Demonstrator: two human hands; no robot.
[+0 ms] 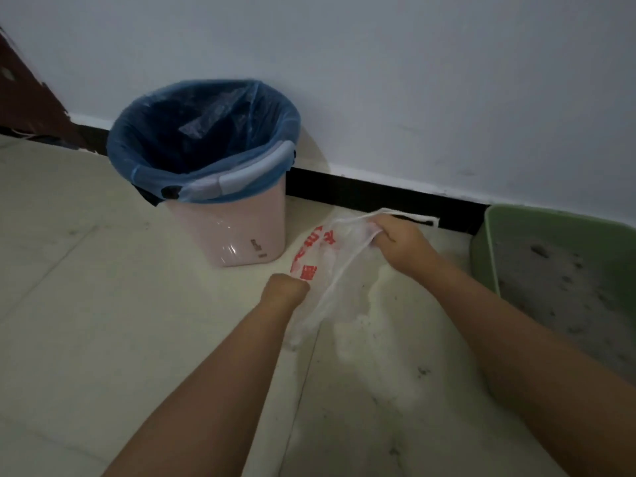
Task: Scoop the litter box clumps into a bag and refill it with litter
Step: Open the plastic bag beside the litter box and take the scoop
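- Clear thin plastic, printed with red characters: this is the bag you hold above the pale tiled floor, stretched between both your hands.
- Your left hand is curled into a fist round the bag's lower edge; the fingers are tucked under, so only the back of the hand shows.
- Your right hand grips the upper edge, fingers bent and bunching the plastic with one looped handle trailing past the knuckles.
- Green litter box sits at your right against the wall, just beside your right forearm; grey litter with dark clumps fills it.
- Pink waste bin lined with a blue bag stands ahead and to the left, close to the clear bag but apart from it.
- Black skirting runs along the white wall behind.
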